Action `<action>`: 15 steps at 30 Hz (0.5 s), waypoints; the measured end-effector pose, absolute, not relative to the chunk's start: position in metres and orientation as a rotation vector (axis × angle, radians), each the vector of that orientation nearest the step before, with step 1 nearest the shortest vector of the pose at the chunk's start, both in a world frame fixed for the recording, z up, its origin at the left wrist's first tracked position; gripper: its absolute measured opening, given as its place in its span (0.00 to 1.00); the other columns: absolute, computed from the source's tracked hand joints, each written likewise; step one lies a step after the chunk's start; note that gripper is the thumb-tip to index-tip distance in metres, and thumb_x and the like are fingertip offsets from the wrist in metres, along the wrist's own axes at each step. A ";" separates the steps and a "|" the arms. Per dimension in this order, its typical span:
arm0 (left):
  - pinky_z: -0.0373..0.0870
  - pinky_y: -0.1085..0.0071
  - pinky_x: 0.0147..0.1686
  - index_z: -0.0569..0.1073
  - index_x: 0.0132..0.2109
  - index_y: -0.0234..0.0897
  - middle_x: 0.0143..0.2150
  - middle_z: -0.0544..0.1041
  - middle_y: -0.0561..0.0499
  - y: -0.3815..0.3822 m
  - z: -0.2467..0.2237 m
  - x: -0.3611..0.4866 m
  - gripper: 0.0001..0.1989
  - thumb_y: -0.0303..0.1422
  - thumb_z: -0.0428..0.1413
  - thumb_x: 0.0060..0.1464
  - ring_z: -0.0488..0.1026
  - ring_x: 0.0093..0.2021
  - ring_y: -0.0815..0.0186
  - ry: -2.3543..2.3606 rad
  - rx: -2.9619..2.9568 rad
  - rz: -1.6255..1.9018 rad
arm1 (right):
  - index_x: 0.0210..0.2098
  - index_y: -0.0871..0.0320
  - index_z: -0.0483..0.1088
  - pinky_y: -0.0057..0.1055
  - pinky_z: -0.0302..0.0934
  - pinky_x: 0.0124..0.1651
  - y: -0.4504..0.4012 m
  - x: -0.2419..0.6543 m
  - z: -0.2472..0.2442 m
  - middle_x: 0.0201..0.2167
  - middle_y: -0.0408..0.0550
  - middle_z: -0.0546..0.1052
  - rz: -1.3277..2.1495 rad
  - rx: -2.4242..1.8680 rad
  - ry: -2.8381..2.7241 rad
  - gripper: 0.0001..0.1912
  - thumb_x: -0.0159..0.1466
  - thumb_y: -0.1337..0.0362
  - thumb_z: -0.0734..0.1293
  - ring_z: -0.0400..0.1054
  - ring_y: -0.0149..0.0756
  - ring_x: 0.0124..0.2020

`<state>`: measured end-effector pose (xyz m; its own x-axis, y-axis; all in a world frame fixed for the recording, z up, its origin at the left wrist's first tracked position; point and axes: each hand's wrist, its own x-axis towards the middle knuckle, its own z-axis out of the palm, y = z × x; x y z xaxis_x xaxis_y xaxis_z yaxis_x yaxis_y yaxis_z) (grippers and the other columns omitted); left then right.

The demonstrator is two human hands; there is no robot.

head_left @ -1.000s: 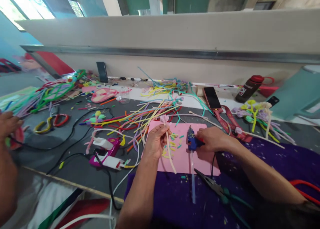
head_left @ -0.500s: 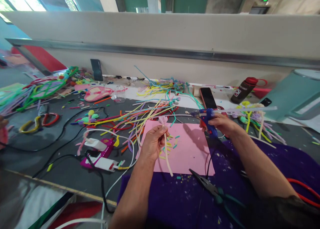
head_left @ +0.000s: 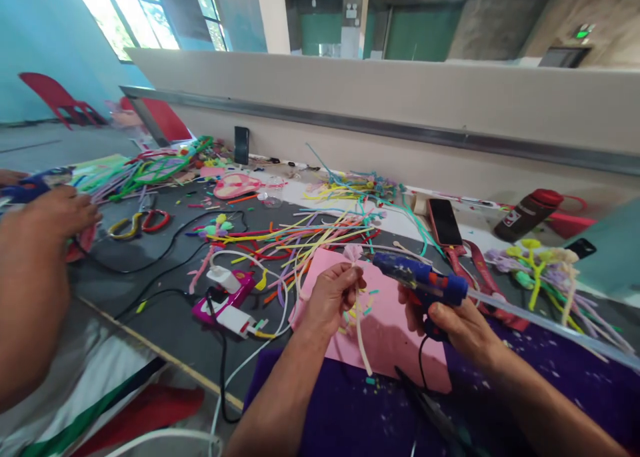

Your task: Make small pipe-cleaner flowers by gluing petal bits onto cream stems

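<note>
My left hand point(head_left: 333, 296) pinches a small flower by its pale cream stem point(head_left: 362, 344), just under the light pink fuzzy head point(head_left: 353, 252). The stem's free end hangs down over a pink sheet point(head_left: 407, 347). In my right hand point(head_left: 457, 327) is a blue glue gun point(head_left: 423, 280), its front end pointing left, close to the flower head. A long clear glue stick point(head_left: 545, 327) sticks out of the gun's back. Small yellow and teal clippings point(head_left: 369, 302) lie on the sheet. Dark pliers point(head_left: 433, 407) rest below it, partly blurred.
A co-worker's hand point(head_left: 60, 210) and another blue glue gun point(head_left: 33, 185) are at the left. Fuzzy stems point(head_left: 320, 234) lie behind the sheet. A magenta power strip point(head_left: 227, 297) with cords, a phone point(head_left: 445, 222) and a bottle point(head_left: 527, 216) stand or lie around.
My view has turned left, bringing in the co-worker's arm and glue gun. My glue gun has turned and come nearer the flower head. My left hand keeps its pinch.
</note>
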<state>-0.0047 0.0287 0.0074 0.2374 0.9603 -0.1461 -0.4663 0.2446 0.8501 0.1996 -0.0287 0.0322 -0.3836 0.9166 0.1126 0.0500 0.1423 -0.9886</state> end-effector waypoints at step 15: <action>0.47 0.80 0.13 0.70 0.26 0.32 0.21 0.73 0.55 0.027 0.007 -0.003 0.11 0.36 0.60 0.46 0.58 0.13 0.81 0.783 0.813 1.116 | 0.42 0.57 0.70 0.25 0.56 0.22 -0.028 0.202 0.014 0.26 0.47 0.70 0.931 -1.177 -1.804 0.19 0.63 0.50 0.59 0.61 0.31 0.23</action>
<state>-0.0034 0.0275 0.0066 0.2499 0.9599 -0.1269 -0.4465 0.2305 0.8646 0.2024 -0.0280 0.0141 -0.2729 0.9387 0.2105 0.3724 0.3048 -0.8766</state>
